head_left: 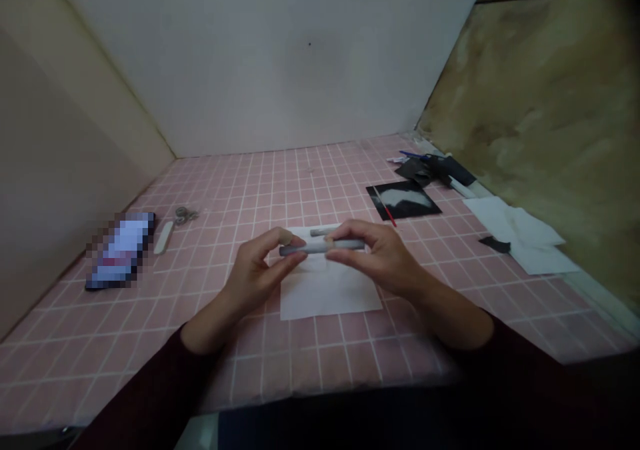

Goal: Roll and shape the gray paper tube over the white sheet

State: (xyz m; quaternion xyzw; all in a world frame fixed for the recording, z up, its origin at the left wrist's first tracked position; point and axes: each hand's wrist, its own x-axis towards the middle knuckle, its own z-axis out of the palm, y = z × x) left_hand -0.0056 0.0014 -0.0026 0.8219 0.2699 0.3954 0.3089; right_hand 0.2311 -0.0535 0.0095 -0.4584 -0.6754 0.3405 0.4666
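Along the near edge of the table [250, 363], two dark sleeves reach in, and we have two bare hands at work above one white sheet [330, 293]. Left hand [253, 261], right hand [384, 255], and both sets of fingers are closed, pinching one rod [316, 245] between them! It lies level, side to side, over the sheet's far half: slim, straight, pale grey, darker at its left end, smooth as far as the blur lets us judge. Just beyond, a second rod [319, 232], also grey, partly hidden by the right hand.

Off to the left, one phone [123, 247], screen lit, one flat white stick [163, 237], and one grey, twisted clump [185, 215] near its far end. Over on the right, at least two overlapping white papers [530, 237] with one black scrap [496, 244] at their left edge. Farther out, one black card [407, 201] with a whitish patch, one red-ended stick [384, 205] across it, then a dark pile [435, 169], too jumbled to count.
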